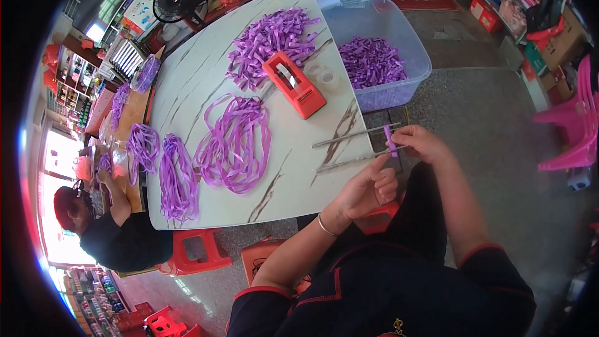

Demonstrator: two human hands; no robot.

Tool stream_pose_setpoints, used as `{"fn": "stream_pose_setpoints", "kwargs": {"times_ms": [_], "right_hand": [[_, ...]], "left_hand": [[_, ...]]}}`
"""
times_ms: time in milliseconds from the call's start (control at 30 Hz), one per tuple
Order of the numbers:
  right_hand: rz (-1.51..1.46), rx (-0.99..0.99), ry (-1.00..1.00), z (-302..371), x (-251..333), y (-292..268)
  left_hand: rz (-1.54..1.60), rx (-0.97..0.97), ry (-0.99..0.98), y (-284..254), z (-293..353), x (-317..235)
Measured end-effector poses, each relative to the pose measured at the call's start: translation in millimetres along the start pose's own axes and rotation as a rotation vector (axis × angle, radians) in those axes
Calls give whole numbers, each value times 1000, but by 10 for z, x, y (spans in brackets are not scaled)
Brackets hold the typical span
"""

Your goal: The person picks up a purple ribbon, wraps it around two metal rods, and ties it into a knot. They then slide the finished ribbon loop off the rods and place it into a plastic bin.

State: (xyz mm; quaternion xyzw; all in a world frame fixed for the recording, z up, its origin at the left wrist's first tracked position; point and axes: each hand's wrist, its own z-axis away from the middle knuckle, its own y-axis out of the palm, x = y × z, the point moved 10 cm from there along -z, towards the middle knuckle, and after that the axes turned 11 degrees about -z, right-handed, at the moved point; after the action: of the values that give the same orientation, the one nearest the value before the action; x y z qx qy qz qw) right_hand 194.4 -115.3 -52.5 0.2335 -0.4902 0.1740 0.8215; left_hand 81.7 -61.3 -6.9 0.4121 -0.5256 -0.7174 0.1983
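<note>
The right hand (417, 142) pinched the purple ribbon (389, 139) across two rods (349, 136), which jutted past the table (306, 196), probably giving room around them; the left hand (368, 192) curled nearby, its grip not clear

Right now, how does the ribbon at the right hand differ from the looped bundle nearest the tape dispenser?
The ribbon piece is small; the looped bundle is long, overlapping strands. The piece is across the thin rods at the right hand; the bundle lies on the table. Both are purple.
</note>
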Motion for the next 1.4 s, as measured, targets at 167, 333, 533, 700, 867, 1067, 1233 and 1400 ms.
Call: {"fn": "stream_pose_setpoints", "kwargs": {"times_ms": [167, 333, 533, 700, 867, 1067, 1233, 1400], "right_hand": [[-821, 313, 14, -358, -674, 258], [-1028, 385, -79, -358, -681, 723], [-838, 170, 99, -152, -378, 352], [-584, 273, 193, 121, -51, 493], [-606, 319, 204, -68, -162, 501], [-900, 290, 164, -31, -134, -61], [148, -310, -121, 363, 496, -758], [480, -244, -413, -58, 1588, 14]], "left_hand": [[13, 27, -8, 16, -26, 10], [-3, -2, 5, -9, -21, -1], [-448, -117, -82, 7, 191, -18], [-1593, -127, 564, 1384, 661, -798], [-1813, 3, 1425, 2770, 1698, -966], [-1667, -221, 1859, 3022, 1954, -1045], [-1880, 205, 1525, 3062, 1990, -1203], [-1714, -239, 1533, 2368, 2146, -1615]]}}
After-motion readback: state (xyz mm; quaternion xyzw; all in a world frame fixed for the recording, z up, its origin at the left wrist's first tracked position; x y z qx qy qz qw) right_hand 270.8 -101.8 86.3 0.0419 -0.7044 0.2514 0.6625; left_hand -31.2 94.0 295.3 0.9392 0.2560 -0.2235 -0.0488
